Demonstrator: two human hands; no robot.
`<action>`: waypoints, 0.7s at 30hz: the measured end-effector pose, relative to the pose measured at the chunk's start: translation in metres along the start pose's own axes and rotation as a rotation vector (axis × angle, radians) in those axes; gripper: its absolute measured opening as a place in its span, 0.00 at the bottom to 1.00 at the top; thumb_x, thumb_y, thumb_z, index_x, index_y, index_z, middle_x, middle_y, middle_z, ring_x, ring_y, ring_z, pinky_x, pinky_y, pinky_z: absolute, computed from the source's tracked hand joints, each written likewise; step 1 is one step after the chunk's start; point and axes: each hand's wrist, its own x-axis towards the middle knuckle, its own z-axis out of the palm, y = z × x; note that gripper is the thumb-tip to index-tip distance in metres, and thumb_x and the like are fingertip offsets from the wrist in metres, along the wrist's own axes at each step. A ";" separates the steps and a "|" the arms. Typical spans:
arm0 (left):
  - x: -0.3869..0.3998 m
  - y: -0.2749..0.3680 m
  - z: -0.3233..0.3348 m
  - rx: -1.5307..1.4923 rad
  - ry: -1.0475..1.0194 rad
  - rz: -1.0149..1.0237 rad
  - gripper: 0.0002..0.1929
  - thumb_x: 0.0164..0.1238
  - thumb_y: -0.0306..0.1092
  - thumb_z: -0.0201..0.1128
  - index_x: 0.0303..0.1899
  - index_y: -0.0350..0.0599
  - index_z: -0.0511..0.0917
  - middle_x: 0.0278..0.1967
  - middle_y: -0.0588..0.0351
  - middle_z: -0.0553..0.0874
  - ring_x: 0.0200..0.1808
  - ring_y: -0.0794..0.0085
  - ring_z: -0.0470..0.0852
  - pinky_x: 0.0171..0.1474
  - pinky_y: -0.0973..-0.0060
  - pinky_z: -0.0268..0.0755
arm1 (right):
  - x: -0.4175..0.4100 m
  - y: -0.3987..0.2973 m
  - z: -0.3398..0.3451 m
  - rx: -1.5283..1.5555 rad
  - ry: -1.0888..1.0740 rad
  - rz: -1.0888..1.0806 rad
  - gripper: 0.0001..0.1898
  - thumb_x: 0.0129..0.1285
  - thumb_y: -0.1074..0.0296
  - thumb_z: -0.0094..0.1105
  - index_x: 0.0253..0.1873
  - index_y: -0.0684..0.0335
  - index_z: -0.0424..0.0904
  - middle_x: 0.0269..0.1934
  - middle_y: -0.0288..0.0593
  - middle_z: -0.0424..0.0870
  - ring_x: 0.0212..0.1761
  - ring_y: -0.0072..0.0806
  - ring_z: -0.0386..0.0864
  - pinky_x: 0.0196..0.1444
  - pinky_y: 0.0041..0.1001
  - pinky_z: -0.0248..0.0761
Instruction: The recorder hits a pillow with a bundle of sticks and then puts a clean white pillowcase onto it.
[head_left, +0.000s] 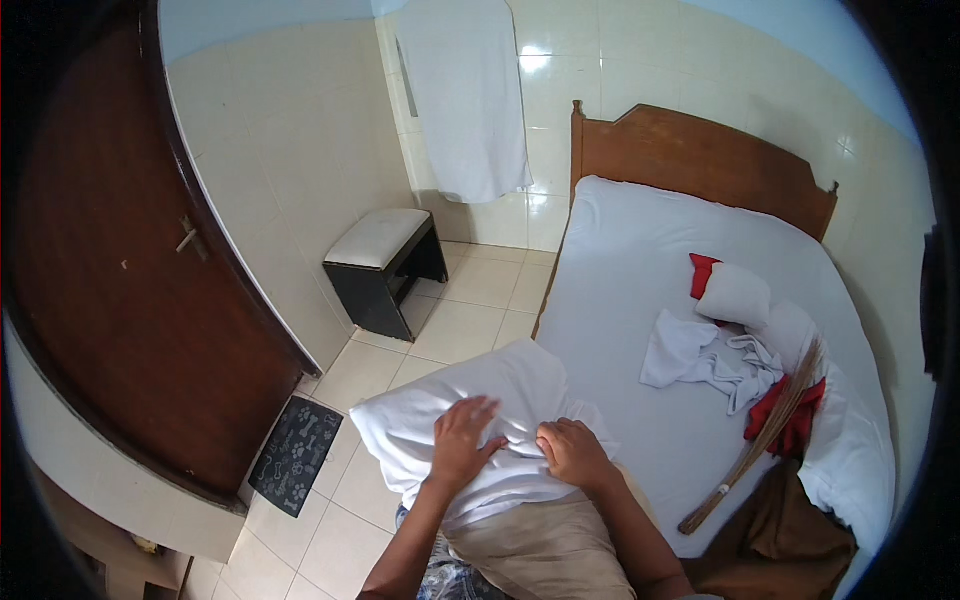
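Observation:
A white pillowcase (517, 375) is partly drawn over a beige pillow (547, 536) in front of my body, beside the bed. My right hand (574, 454) is closed on the fabric of the pillowcase near its gathered edge. My left hand (466, 442) lies over the same white cloth with its fingers apart, slightly blurred; the thumb touches the folds. The pillow's lower end shows bare below the white fabric, between my forearms. Part of the pillow is hidden under the cloth.
The bed (592, 300) with a white sheet holds a small white cushion (739, 295), crumpled white cloths (675, 349), red cloth (810, 412), a stick broom (757, 446) and a brown blanket (780, 525). A padded stool (379, 240), patterned doormat (298, 455) and wooden door (142, 300) are leftward.

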 end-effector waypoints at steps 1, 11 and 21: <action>0.003 0.002 0.008 0.088 -0.040 0.093 0.12 0.53 0.39 0.65 0.38 0.46 0.80 0.42 0.56 0.80 0.48 0.62 0.75 0.49 0.62 0.66 | -0.003 0.001 -0.001 -0.007 0.002 0.007 0.04 0.58 0.70 0.52 0.32 0.61 0.70 0.26 0.43 0.77 0.33 0.39 0.74 0.36 0.36 0.65; -0.039 0.009 0.017 -0.267 -0.134 -0.077 0.04 0.57 0.30 0.60 0.31 0.40 0.79 0.32 0.52 0.82 0.38 0.57 0.80 0.41 0.65 0.71 | -0.055 0.076 -0.035 -0.056 0.180 0.617 0.19 0.60 0.54 0.56 0.43 0.68 0.74 0.38 0.54 0.79 0.43 0.48 0.74 0.48 0.38 0.66; -0.043 0.065 -0.001 -0.031 -0.433 -0.208 0.41 0.54 0.62 0.59 0.66 0.53 0.57 0.61 0.42 0.64 0.62 0.48 0.61 0.61 0.48 0.51 | -0.104 0.080 -0.020 1.033 -0.055 0.849 0.22 0.60 0.53 0.59 0.51 0.64 0.75 0.43 0.41 0.78 0.49 0.24 0.72 0.54 0.25 0.65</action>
